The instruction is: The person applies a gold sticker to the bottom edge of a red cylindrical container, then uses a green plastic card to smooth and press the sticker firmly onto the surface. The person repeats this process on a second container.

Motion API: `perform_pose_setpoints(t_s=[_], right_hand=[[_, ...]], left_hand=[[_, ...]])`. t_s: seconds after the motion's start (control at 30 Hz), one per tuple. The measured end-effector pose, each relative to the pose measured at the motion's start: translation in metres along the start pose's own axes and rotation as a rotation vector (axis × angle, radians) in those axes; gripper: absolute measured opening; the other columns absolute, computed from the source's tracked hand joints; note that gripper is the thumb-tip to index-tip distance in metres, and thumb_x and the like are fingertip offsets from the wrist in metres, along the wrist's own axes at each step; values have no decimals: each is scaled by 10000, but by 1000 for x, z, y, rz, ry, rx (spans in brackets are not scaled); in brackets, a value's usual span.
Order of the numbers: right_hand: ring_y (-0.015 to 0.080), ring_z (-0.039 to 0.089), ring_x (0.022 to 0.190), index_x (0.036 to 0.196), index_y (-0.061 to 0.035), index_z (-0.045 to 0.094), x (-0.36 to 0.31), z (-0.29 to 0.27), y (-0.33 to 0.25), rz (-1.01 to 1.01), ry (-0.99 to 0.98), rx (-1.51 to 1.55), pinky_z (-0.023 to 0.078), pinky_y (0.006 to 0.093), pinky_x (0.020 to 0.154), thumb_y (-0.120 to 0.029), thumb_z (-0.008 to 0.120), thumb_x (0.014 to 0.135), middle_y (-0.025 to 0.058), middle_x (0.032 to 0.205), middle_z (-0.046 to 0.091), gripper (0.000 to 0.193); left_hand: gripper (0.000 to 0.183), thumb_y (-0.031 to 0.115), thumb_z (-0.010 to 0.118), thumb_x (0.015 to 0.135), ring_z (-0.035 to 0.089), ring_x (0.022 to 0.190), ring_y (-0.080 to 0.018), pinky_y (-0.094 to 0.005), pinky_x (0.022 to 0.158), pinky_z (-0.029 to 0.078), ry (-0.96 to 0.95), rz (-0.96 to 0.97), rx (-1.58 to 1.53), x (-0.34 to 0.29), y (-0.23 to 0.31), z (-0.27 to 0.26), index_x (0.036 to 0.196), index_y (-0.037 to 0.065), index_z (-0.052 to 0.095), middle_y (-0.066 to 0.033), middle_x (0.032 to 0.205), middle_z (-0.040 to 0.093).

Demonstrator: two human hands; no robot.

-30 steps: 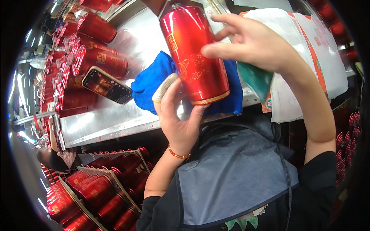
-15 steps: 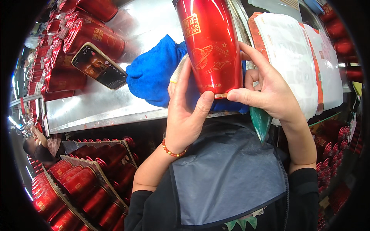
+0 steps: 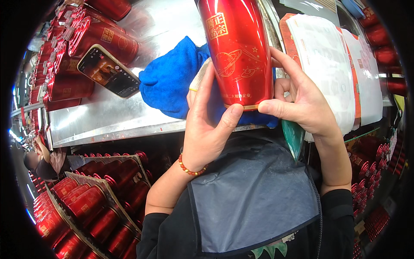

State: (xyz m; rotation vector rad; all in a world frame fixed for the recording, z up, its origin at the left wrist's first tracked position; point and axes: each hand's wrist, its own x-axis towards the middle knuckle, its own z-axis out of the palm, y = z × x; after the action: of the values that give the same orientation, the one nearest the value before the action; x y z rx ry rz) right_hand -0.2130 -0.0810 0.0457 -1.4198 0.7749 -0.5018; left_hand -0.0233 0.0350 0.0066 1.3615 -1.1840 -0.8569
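A glossy red bottle (image 3: 241, 60) with gold planets, stars and a square emblem is held between both my hands over a blue cloth (image 3: 168, 80). Its upper end runs out of view. My left hand (image 3: 202, 134) is closed on the lower left side, thumb at the gold-rimmed base; a pale finger cover (image 3: 200, 77) with a yellow edge sits on one of its fingers. My right hand (image 3: 304, 101) grips the lower right side, thumb on the base rim and some fingers curled. A green pointed object (image 3: 293, 138) sticks out below the right palm; its kind is unclear.
A phone (image 3: 108, 71) with a lit screen leans against several red bottles (image 3: 108, 41) on the metal table (image 3: 103, 123). White printed sheets (image 3: 323, 73) are stacked at the right. Divided crates (image 3: 108, 190) of red bottles stand below left; a person (image 3: 45, 159) is farther left.
The bottle has turned slightly, bringing its square emblem and lower lettering further into view. Both my hands keep their hold, barely shifted.
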Motion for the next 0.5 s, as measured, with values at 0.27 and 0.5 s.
perform_pose_setpoints(t_s=[0.27,0.5], right_hand=[[70,626,896,1508,13,450,4,-21,-6,185,-30,280,496,211,753,-287,785,934,83,1263,620,729],[26,512,727,1529,53,390,-1,-5,-4,35,4,36,446,182,636,-129,818,874,89,1388,536,803]], left_hand=[[627,193,570,1047,252,1532,-276,-402,1240,203,-33,109,-19,1,-12,-5,1595,25,316,-148,1642,295],[753,108,674,964,278,1511,-261,-398,1228,244,-15,-59,-75,1,-1,1,1605,27,288,-147,1624,289]])
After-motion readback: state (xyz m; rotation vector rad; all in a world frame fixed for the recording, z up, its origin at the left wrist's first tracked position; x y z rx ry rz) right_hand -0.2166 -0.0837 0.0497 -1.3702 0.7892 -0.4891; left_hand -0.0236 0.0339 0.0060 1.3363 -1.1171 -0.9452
